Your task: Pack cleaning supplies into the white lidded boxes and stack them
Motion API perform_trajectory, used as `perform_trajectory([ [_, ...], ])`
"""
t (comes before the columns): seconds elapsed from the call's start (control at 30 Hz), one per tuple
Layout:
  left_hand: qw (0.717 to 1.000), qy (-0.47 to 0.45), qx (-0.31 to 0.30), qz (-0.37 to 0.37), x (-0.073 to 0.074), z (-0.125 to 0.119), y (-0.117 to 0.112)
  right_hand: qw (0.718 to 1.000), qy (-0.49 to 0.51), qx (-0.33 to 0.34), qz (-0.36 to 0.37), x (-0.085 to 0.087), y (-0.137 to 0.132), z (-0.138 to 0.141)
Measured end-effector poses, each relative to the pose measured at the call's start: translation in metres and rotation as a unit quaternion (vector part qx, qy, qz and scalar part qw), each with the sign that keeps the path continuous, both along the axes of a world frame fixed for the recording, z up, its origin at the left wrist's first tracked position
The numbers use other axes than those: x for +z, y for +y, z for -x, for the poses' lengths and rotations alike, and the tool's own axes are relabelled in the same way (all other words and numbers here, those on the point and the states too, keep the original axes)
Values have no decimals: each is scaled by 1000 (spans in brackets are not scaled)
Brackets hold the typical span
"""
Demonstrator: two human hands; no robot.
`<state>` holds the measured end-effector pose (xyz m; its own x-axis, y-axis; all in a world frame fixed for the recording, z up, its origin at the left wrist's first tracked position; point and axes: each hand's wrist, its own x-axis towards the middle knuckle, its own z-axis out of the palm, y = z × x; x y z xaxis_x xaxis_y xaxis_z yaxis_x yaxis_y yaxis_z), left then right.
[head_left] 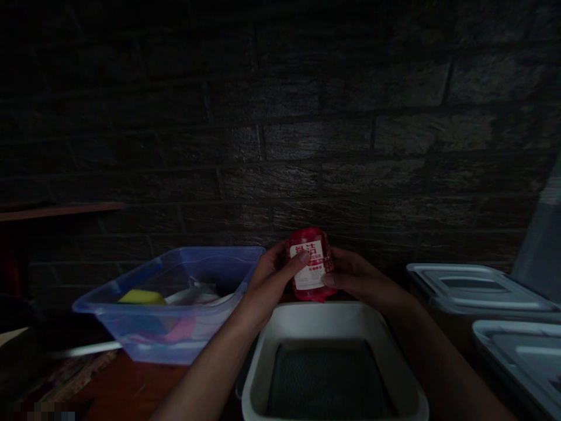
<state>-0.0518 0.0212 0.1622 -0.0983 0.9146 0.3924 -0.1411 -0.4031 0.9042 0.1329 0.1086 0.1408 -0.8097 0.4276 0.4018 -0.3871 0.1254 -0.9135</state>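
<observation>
Both my hands hold a red wrapped packet [309, 275] with a white label and red printed characters, upright with the label facing me. My left hand [277, 270] grips its left side, thumb across the label. On the opposite side my right hand [357, 275] has its thumb at the label's lower right edge. The fingers behind the packet are hidden. Directly below and nearer to me is a white tub [322, 313] with a dark, textured base inside.
A translucent blue bin [175, 339] on the left holds a yellow item [142, 297] and other things. Two pale-rimmed lids or containers [477, 286] lie at right. A dark brick wall [284, 146] rises behind; a wooden shelf edge [61, 210] juts in from the left.
</observation>
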Motion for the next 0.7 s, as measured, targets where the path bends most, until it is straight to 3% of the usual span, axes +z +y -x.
perform_trajectory([
  [0.23, 1000, 5, 23, -2, -3, 1, 3, 1000, -5, -18, -3, 3, -4, -1],
  [0.43, 999, -27, -12, -17, -1, 1, 3, 1000, 14, -8, 18, 3, -6, -2],
  [0.7, 1000, -16, -5, -12, -2, 1, 2, 1000, 8, 4, 12, -2, 1, 0],
])
